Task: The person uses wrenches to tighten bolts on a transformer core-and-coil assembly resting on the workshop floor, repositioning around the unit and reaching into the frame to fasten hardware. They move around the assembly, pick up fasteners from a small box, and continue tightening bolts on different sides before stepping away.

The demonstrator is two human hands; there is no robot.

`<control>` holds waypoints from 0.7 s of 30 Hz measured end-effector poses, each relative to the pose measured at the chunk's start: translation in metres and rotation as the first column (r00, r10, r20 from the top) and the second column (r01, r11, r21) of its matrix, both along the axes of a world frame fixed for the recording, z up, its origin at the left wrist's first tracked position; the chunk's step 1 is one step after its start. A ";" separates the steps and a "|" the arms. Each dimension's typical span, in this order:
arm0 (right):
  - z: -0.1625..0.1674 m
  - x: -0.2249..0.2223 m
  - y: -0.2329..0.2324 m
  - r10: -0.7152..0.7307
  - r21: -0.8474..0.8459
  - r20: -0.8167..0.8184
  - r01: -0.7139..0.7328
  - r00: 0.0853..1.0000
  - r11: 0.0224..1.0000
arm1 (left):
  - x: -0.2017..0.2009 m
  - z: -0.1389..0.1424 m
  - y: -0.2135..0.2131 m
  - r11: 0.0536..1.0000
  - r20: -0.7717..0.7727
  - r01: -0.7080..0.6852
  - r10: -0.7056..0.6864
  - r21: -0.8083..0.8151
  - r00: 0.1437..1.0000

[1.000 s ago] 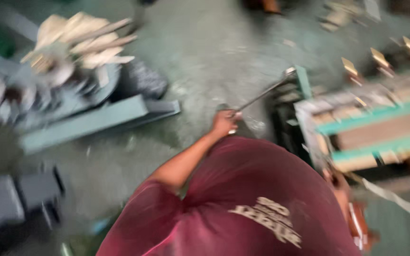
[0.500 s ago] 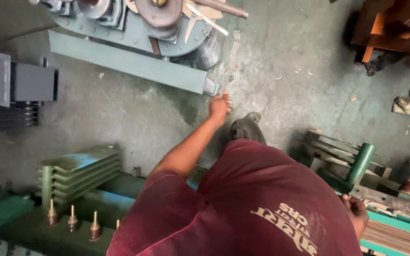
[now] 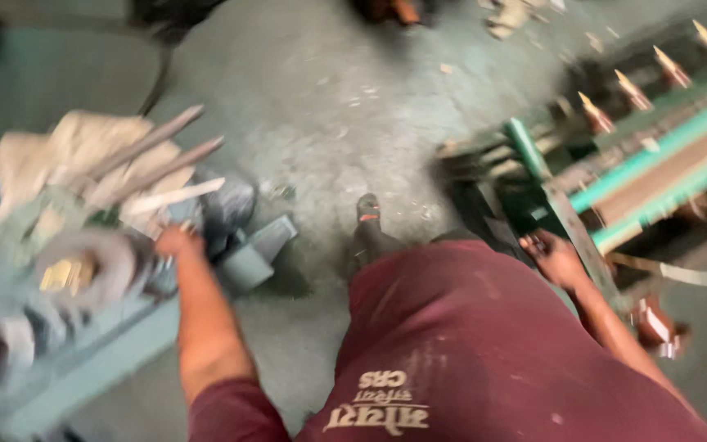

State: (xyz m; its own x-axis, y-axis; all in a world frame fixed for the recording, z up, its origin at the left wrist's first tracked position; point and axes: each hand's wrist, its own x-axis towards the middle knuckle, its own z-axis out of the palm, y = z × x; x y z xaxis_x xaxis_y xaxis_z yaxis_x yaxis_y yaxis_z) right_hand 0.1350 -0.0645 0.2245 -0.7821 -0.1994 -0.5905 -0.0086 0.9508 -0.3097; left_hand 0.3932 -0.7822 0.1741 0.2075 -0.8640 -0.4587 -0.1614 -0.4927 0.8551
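Observation:
The picture is blurred by motion. My left hand is stretched out to the left and touches a grey machine with round discs. Several grey rods and a pale cloth lie on top of it. Whether this hand grips anything is not clear. My right hand rests against a slanted bar of a green metal frame on the right, and its grip is also unclear. I wear a dark red shirt, and one sandalled foot shows on the concrete floor.
The machine stands on a long grey-green base beam. The green frame carries a row of brown pointed insulators. Scraps and dark objects lie at the far edge of the grey floor.
The view has swung round. My left hand went from reaching forward over the floor to the machine on my left. My right hand is now at the green frame.

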 end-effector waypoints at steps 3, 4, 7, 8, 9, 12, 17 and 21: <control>0.001 0.014 0.002 -0.074 -0.090 -0.040 0.070 0.996 0.993 | -0.009 0.009 -0.005 0.995 0.190 -0.092 0.098 -0.040 0.977; 0.000 0.020 -0.002 -0.111 -0.101 -0.035 0.107 0.993 0.989 | -0.013 0.011 -0.006 0.993 0.223 -0.101 0.111 -0.053 0.968; -0.006 0.033 -0.012 -0.191 -0.139 -0.014 0.187 0.982 0.972 | -0.025 0.006 -0.005 0.984 0.199 -0.150 0.167 -0.101 0.966; -0.008 0.036 -0.016 -0.209 -0.154 0.005 0.207 0.978 0.966 | -0.029 0.003 -0.006 0.974 0.133 -0.186 0.202 -0.128 0.970; -0.010 0.038 -0.019 -0.220 -0.175 0.022 0.221 0.975 0.960 | -0.030 -0.001 -0.005 0.968 0.110 -0.208 0.224 -0.143 0.968; -0.012 0.037 -0.028 -0.219 -0.153 -0.034 0.211 0.975 0.965 | -0.028 -0.014 -0.011 0.957 0.051 -0.254 0.263 -0.141 0.963; -0.007 0.025 -0.036 -0.298 -0.204 -0.010 0.290 0.954 0.935 | -0.024 -0.021 -0.011 0.953 0.167 -0.246 0.275 -0.175 0.947; -0.007 0.010 -0.037 -0.322 -0.236 -0.026 0.307 0.946 0.922 | -0.041 -0.016 0.008 0.977 0.396 -0.161 0.204 -0.140 0.895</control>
